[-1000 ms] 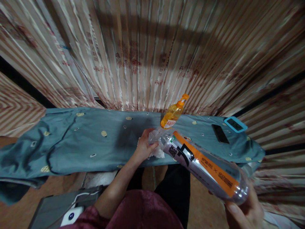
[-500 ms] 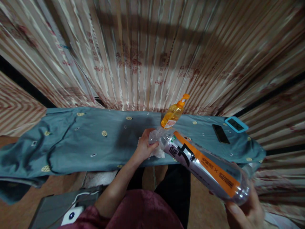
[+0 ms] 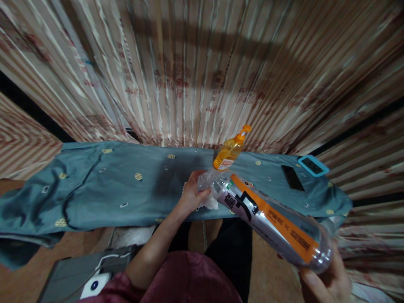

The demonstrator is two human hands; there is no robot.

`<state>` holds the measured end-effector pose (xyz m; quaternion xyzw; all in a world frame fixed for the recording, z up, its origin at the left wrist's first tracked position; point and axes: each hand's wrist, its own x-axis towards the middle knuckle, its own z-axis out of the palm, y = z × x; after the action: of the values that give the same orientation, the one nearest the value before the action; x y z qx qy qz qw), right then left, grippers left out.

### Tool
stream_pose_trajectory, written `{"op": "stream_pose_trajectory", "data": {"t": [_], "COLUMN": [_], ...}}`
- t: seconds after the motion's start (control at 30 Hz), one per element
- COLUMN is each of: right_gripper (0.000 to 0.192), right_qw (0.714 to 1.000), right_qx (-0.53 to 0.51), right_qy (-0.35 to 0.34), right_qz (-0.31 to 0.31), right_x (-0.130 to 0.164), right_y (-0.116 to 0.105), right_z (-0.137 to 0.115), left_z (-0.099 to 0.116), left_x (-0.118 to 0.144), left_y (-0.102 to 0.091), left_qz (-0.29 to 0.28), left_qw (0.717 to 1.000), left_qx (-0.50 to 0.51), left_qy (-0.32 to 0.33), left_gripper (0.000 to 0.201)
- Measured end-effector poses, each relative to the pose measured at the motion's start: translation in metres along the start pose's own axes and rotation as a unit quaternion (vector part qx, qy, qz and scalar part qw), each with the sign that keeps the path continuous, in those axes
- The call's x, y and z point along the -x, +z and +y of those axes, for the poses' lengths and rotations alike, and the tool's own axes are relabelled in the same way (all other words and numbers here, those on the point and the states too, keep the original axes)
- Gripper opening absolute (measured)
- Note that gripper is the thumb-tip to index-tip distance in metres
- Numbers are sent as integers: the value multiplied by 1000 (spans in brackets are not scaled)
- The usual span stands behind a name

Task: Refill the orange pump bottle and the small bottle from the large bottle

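At the far left, a teal cloth (image 3: 94, 189) with small gold round motifs and little white squares drapes over the long table; its end sags off the edge in soft folds. Below it, near your lap, a grey case (image 3: 78, 269) lies partly cut off by the frame, with a white device (image 3: 94, 286) bearing a dark round button on top and a white cord running from it.

Your left hand (image 3: 191, 194) rests at the table's near edge, fingers curled around the neck end of the bottle (image 3: 271, 221), with the thumb laid against the clear plastic. A crumpled white tissue (image 3: 210, 203) sits under that hand, mostly hidden by it. I cannot see the cap, so I cannot tell whether it is on.

The bottle is big, clear and smooth, lying tilted with its neck on the table and its base lifted toward you. Its wrap label has an orange band and a silver-white field with bold black characters; the small print on the orange is too blurred to read.

Just behind the neck stands an orange pump bottle (image 3: 229, 151), translucent, with an orange nozzle and a label I cannot read.

Further right on the cloth lie a black phone (image 3: 292, 177) and a blue-framed device (image 3: 313, 165), both flat.

Your right hand (image 3: 326, 284) cups the bottle's base from below, thumb pressed up against it; the other fingers are hidden or cut off.
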<state>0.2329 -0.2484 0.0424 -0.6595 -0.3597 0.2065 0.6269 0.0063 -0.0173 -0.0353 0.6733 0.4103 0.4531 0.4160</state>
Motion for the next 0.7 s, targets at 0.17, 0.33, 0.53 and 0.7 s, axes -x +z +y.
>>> {"op": "stream_pose_trajectory", "data": {"t": [0.17, 0.33, 0.53, 0.7], "right_gripper": [98, 95, 86, 93], "right_qw": [998, 998, 1000, 1000], "right_qx": [-19, -23, 16, -17], "right_qy": [45, 44, -9, 21], "right_qz": [33, 28, -16, 11], "right_x": [1, 2, 0, 1], "right_y": [10, 11, -2, 4], "right_z": [-13, -15, 0, -3], "left_z": [1, 2, 3, 3], "left_x": [0, 0, 0, 0], "left_y": [1, 0, 0, 0], "left_qz": [1, 3, 1, 1], "left_qw": [1000, 1000, 1000, 1000], "left_qx": [-3, -4, 2, -2], "left_qy": [-8, -9, -5, -8], "left_gripper": [49, 49, 50, 49]}}
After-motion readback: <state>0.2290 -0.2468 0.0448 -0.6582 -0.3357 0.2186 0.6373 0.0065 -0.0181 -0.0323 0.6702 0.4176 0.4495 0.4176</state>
